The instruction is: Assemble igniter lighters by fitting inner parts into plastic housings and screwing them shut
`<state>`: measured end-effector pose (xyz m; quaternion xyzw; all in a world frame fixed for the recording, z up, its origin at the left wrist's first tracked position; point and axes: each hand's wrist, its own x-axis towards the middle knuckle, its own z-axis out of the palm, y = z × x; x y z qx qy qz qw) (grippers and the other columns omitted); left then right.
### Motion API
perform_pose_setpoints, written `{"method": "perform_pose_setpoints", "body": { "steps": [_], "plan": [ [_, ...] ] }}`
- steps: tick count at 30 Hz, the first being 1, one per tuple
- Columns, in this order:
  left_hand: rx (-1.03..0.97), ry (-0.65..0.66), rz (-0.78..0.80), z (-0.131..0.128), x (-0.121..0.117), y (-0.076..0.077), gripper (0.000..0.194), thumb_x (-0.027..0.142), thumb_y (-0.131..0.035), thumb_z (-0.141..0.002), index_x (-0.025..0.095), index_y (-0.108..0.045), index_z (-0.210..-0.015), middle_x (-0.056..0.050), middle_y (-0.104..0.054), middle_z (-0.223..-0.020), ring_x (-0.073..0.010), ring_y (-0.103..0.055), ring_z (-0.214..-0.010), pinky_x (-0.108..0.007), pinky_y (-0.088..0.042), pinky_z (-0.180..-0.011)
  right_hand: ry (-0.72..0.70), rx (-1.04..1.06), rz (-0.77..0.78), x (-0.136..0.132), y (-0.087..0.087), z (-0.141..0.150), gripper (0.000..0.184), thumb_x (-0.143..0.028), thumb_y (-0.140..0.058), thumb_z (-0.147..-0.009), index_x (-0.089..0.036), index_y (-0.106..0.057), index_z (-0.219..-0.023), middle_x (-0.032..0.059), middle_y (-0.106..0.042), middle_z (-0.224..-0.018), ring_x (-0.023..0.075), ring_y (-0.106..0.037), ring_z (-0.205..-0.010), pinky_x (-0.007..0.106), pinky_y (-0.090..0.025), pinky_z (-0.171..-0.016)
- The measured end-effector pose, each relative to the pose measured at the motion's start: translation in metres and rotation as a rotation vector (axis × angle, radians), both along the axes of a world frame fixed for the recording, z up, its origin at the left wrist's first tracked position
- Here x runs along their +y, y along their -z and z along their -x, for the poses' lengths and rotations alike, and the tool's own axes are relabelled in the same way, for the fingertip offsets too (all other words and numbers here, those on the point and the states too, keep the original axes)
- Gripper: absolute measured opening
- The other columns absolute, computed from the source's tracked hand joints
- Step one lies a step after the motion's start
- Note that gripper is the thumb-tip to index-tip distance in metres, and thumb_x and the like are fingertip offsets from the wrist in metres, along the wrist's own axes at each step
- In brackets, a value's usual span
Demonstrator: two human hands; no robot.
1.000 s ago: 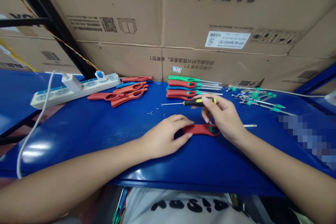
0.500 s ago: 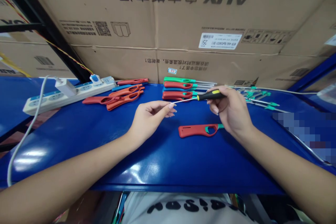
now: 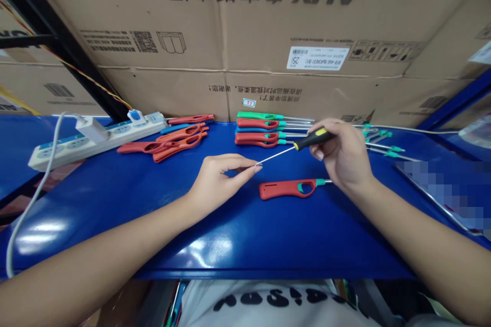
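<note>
A screwdriver [image 3: 313,139] with a black and yellow handle is gripped in my right hand [image 3: 347,156], its thin shaft slanting down to the left. My left hand [image 3: 222,179] pinches at the shaft's tip with thumb and fingers; whether a small screw is there too, I cannot make out. Just below the shaft, a red lighter [image 3: 282,190] with a green trigger and a metal tube lies on the blue table [image 3: 230,235]. Behind the screwdriver, several assembled lighters [image 3: 257,138] in red, green and blue lie side by side, tubes pointing right.
Red, orange and blue handle shells [image 3: 180,139] lie at the back left beside a white power strip [image 3: 95,140] with plugs. Metal tubes with green ends [image 3: 391,150] lie back right, near a blurred-out flat object [image 3: 445,194]. A large cardboard box [image 3: 253,25] stands behind.
The screwdriver has tilted more steeply, its tip lower. My left hand has moved slightly right and down with the tip. The view has shifted a little.
</note>
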<state>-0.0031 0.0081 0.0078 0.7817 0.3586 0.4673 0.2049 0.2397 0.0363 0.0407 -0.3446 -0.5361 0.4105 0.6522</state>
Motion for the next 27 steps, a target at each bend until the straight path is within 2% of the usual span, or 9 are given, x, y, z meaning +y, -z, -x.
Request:
{"method": "perform_pose_setpoints", "body": {
  "steps": [8,13,21,27],
  "plan": [
    [0.015,0.012,-0.03,0.0,0.0,0.001,0.007,0.021,-0.074,-0.087,0.017,-0.08,-0.089,-0.003,-0.08,-0.089,-0.0142,-0.074,-0.081,-0.022,-0.056,-0.077,-0.008,-0.096,-0.055,0.001,0.0,-0.003,0.03,-0.044,-0.066,-0.085,-0.022,-0.069,-0.064,0.0025,-0.054,-0.056,0.0133,-0.049,-0.044,0.027,-0.028,-0.036],
    [0.024,0.019,-0.04,0.001,0.0,0.001,0.007,0.021,-0.074,-0.088,0.017,-0.08,-0.09,-0.003,-0.079,-0.09,-0.0138,-0.074,-0.082,-0.022,-0.056,-0.079,0.009,-0.073,-0.052,0.001,-0.003,-0.003,0.025,-0.037,-0.067,-0.081,-0.021,-0.07,-0.062,0.0039,-0.058,-0.061,0.0128,-0.05,-0.043,0.027,-0.027,-0.035],
    [0.054,0.023,-0.09,0.001,0.001,0.003,0.006,0.021,-0.074,-0.087,0.017,-0.079,-0.089,-0.003,-0.079,-0.089,-0.0135,-0.073,-0.079,-0.022,-0.056,-0.076,0.028,-0.089,-0.035,-0.001,-0.005,-0.001,0.024,-0.037,-0.07,-0.08,-0.023,-0.069,-0.061,0.003,-0.06,-0.06,0.013,-0.05,-0.044,0.026,-0.03,-0.035],
    [0.114,0.061,-0.137,0.0,0.0,0.002,0.006,0.018,-0.071,-0.089,0.017,-0.077,-0.089,-0.003,-0.078,-0.087,-0.0133,-0.073,-0.078,-0.022,-0.055,-0.075,0.002,-0.217,-0.075,-0.005,-0.011,-0.006,0.018,-0.03,-0.067,-0.085,-0.021,-0.07,-0.069,-0.0001,-0.061,-0.063,0.0105,-0.052,-0.046,0.024,-0.037,-0.04]
  ]
}}
